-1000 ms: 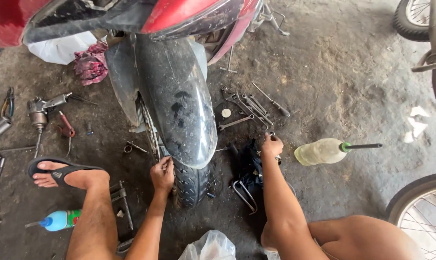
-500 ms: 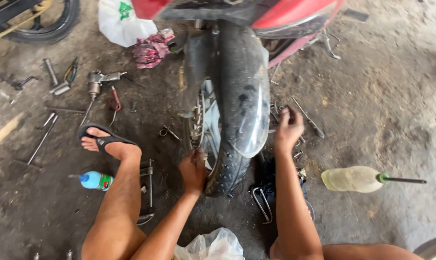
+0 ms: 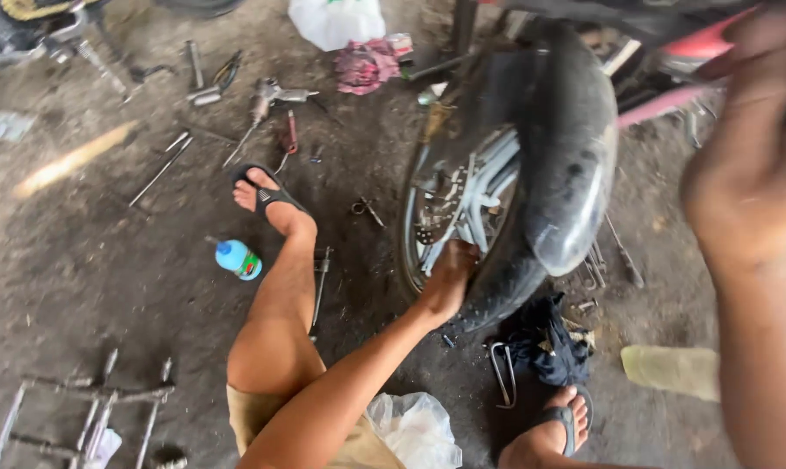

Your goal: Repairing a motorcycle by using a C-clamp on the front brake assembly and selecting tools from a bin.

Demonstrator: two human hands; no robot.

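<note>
A motorcycle's front wheel (image 3: pixel 475 226) with a black tyre and dusty black mudguard (image 3: pixel 575 156) stands in front of me. My left hand (image 3: pixel 449 278) rests on the lower edge of the tyre beside the rim and spokes, fingers curled against it. My right hand (image 3: pixel 745 165) is raised close to the camera at the right, blurred, apparently holding nothing; its fingers reach toward the red bodywork (image 3: pixel 706 43). My legs and sandalled feet lie on the dirt floor either side of the wheel.
Loose tools (image 3: pixel 262 95) lie scattered on the dirt at upper left and metal rods (image 3: pixel 89 399) at lower left. A small blue bottle (image 3: pixel 238 259), a black cloth (image 3: pixel 540 343), a pale plastic bottle (image 3: pixel 671 369), a white bag (image 3: pixel 414 430) and a pink rag (image 3: pixel 367 65) lie around.
The view has swung left and closer. My right hand left the ground beside the wheel and rose up near the camera. My left hand stays on the tyre.
</note>
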